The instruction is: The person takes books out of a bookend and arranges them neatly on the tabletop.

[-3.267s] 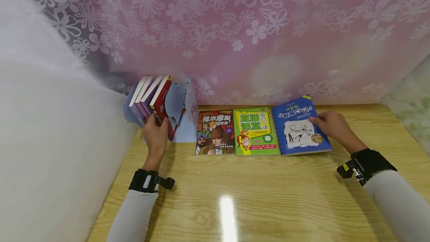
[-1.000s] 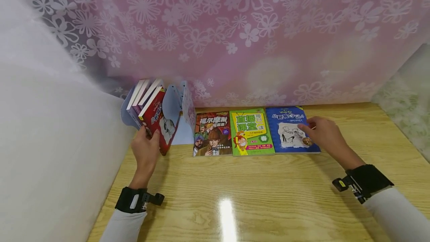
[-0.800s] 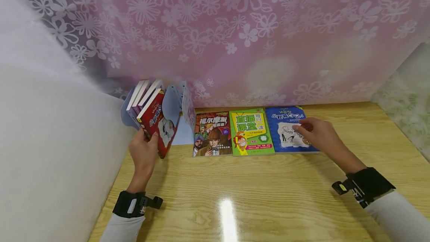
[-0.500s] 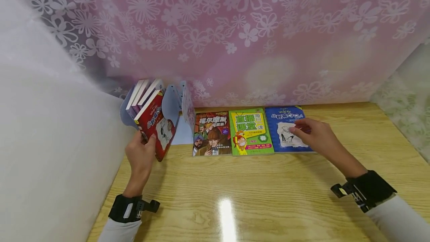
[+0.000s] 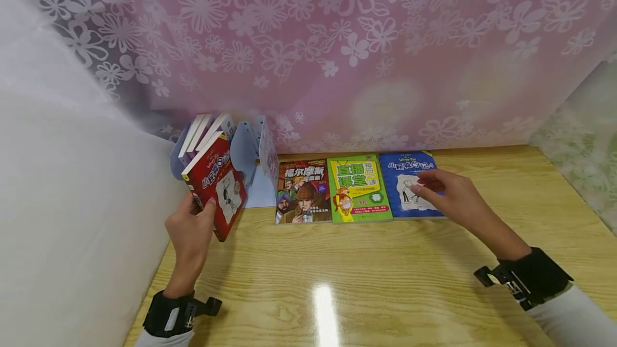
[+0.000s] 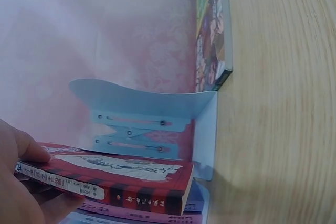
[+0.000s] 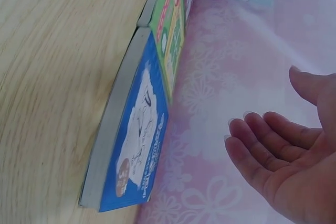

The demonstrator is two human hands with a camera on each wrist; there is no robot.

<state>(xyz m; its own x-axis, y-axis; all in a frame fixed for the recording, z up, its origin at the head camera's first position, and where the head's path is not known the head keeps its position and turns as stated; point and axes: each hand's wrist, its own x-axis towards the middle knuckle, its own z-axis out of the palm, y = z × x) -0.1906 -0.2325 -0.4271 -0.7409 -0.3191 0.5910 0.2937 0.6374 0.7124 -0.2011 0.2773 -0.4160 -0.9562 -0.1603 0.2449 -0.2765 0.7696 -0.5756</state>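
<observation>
My left hand [image 5: 190,232] grips a red book [image 5: 223,186] by its spine, with the thumb on the front cover. The book leans out of the front of a pale blue bookend stand [image 5: 262,189], its cover turned to the right. In the left wrist view, fingers lie beneath the red book [image 6: 131,169] and the thumb is on top. Over on the right, my right hand [image 5: 453,197] hovers above a blue book [image 5: 397,167] lying flat. The right wrist view shows that hand [image 7: 291,156] apart from the blue book [image 7: 139,129], its fingers loosely bent around nothing.
Several books [image 5: 197,133] stand in the stand behind the red one. A dark detective comic book [image 5: 303,191] and a green book [image 5: 361,189] lie flat between the stand and the blue book on the wooden table [image 5: 376,277]. A white wall [image 5: 77,202] borders the left.
The left hand has drawn the red book forward and left out of the stand. The right hand has let go of the blue book, now flat, and moved slightly left over it.
</observation>
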